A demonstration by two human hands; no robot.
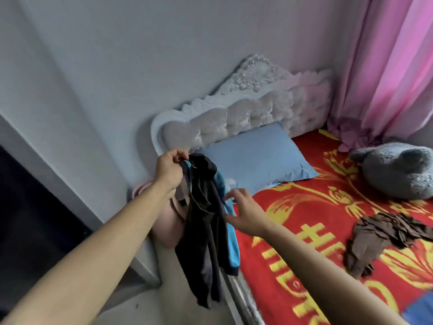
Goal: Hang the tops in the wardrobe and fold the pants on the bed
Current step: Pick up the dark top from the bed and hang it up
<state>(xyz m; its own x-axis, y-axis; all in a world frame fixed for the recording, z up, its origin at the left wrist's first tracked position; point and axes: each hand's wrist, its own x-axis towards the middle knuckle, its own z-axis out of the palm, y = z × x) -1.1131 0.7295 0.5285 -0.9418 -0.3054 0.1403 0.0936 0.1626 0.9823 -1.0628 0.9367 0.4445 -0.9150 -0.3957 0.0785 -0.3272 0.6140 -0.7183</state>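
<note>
My left hand (169, 168) pinches the top of a dark garment (203, 231) and holds it up so it hangs beside the bed's near edge. A bright blue garment (230, 242) drapes over that edge just behind it. My right hand (241, 213) is spread, with relaxed fingers at the dark cloth's right side, gripping nothing. A crumpled brown garment (384, 238) lies on the red and gold bedspread (311, 231) to the right.
A blue pillow (255, 156) leans at the white tufted headboard (246, 113). A grey plush toy (398, 170) and pink curtains (386, 73) are at the right. A white wardrobe panel (70, 184) stands left, with pinkish items (168, 228) in the gap by the bed.
</note>
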